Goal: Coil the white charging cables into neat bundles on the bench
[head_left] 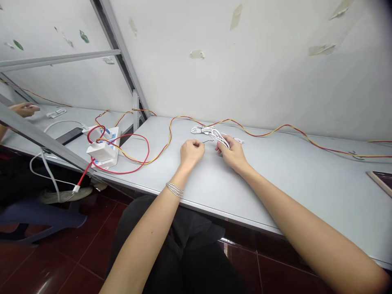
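My right hand point(234, 153) is closed around a coiled white cable point(219, 136), whose loops stick out past the thumb and fingers toward the left. Left of it, my left hand point(192, 152) is curled in a pinch over the tabletop. A thin black twist tie point(208, 141) runs from the left fingertips toward the cable; the pinch itself is partly hidden. Just behind the hands lies a bundled white cable point(200, 129) with a dark tie around its middle. More white cable point(239, 141) shows behind the right hand.
A red-and-yellow wire point(260, 135) winds along the back of the grey table point(300, 183). White plug blocks point(102, 152) with looped red wires stand at the left, by a metal frame post point(122, 45). A phone point(382, 181) lies far right. Another person's hand point(24, 109) shows far left.
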Demonstrator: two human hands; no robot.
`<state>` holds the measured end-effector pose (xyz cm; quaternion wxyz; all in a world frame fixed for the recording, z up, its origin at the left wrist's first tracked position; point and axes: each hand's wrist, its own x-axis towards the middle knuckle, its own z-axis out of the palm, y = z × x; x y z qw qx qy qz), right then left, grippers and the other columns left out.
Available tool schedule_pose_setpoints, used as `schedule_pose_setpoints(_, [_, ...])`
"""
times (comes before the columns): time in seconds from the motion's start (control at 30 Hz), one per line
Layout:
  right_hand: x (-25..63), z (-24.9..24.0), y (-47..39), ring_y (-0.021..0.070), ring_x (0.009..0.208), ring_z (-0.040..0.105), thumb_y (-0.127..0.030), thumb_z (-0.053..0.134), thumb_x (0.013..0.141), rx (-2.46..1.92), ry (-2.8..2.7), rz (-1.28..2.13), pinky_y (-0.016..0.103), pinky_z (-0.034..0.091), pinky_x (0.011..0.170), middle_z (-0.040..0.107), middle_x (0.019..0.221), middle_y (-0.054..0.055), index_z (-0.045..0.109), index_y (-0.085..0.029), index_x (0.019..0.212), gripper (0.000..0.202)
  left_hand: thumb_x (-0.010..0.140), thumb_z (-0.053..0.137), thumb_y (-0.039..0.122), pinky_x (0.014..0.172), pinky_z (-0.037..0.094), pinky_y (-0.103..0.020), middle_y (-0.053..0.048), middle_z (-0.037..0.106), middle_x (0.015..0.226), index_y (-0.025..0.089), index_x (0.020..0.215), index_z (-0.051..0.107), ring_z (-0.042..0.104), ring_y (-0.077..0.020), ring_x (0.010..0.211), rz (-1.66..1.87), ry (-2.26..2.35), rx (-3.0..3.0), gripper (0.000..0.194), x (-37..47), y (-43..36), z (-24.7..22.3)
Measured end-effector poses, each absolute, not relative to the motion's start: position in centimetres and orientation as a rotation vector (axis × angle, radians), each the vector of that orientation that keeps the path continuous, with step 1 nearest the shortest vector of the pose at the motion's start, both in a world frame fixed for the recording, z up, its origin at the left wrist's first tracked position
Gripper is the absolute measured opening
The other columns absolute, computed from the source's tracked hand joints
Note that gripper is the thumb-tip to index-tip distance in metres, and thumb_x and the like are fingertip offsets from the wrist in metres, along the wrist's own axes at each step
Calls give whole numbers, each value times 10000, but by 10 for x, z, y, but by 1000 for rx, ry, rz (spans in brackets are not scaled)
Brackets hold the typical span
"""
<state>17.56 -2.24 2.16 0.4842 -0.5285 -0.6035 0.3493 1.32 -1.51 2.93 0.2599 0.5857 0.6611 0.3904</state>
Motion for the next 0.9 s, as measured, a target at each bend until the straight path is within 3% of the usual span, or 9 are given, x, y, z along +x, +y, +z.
schedule_pose_setpoints(0.37, [175,23,-24,165,654,581,-341,562,827,-1302,-1465,859,299,470,647,659,764,13,655,-180,1116,343,768,695,261,876,524,-320,-85,782,884,193,775,781,713,-247,925,1023,1836,1602,110,12,-14,28])
schedule_pose_setpoints(0.6, [175,21,-22,168,657,580,-341,558,834,-1297,-1470,847,304,459,650,656,753,14,660,-178,1098,327,784,709,283,946,520,-317,-69,791,1023,209,824,794,713,-231,990,1054,1817,1629,120,12,-13,25])
schedule_pose_setpoints(0.9, [175,23,-23,164,650,580,-315,556,829,-1293,-1482,848,301,469,662,648,746,7,666,-183,1047,278,799,690,264,920,522,-336,-81,782,953,199,799,787,713,-255,972,1014,1820,1709,117,13,-16,25])
